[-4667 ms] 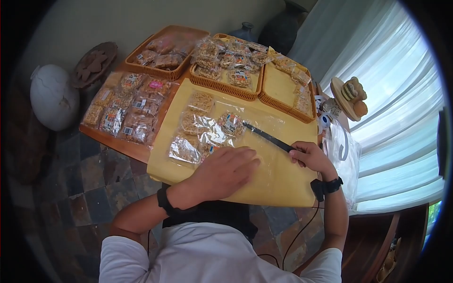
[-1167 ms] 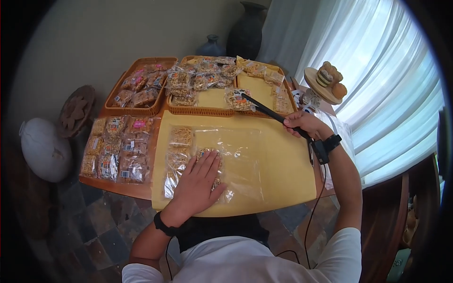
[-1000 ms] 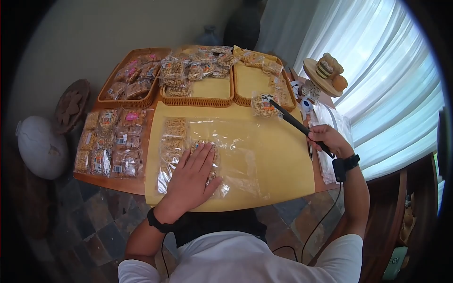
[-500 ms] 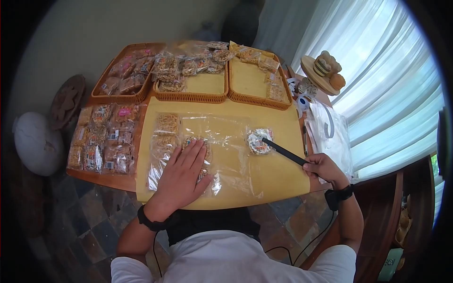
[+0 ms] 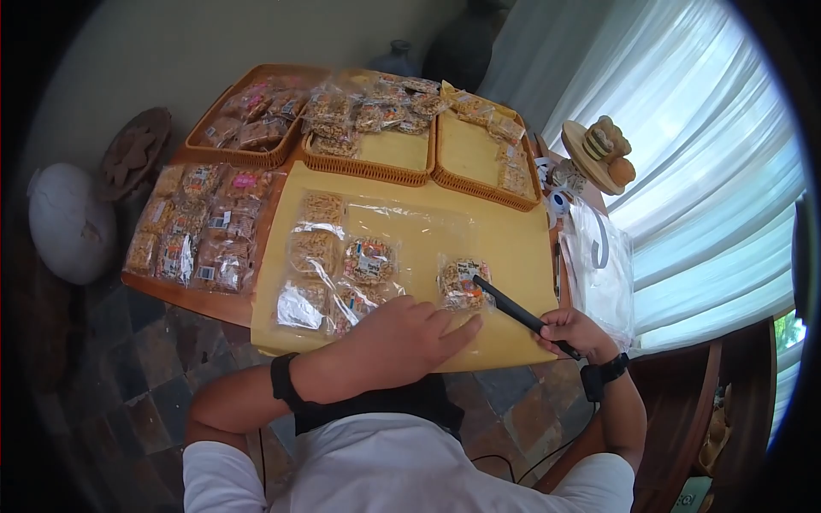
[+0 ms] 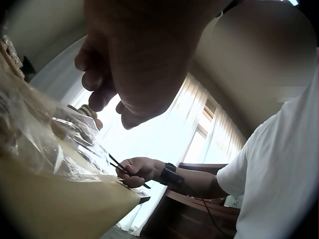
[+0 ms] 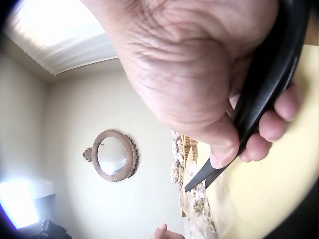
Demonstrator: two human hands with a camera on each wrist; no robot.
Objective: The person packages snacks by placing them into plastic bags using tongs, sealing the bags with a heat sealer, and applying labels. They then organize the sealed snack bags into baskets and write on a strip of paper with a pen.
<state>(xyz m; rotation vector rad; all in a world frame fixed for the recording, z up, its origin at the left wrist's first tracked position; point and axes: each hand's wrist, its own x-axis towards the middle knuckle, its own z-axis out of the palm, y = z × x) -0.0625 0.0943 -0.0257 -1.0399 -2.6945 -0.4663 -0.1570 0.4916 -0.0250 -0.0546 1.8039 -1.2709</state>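
My right hand [image 5: 571, 332] grips black tongs [image 5: 511, 311], their tips at a wrapped round grain cake [image 5: 463, 282] on the yellow sheet [image 5: 513, 248]. In the right wrist view the thumb and fingers wrap round the tongs [image 7: 264, 84]. My left hand [image 5: 398, 340] hovers over the sheet's front edge, left of that cake, fingers loosely bent and holding nothing. In the left wrist view its fingers [image 6: 99, 84] hang in the air. Just beyond it lies a large clear plastic bag [image 5: 419, 224] with several wrapped cakes [image 5: 370, 260] at its left side.
Three wicker baskets line the back: a left one [image 5: 282, 156], a middle one [image 5: 376, 171] and a right one [image 5: 487, 193], with wrapped snacks in them. A filled clear pack [image 5: 192, 224] lies at left. Plastic bags [image 5: 599, 274] and a wooden stand [image 5: 590, 154] are at right.
The tongs brought a wrapped cake from the right basket down to the sheet, right of the clear bag. My left hand lifted off the bagged cakes and moved right toward that cake.
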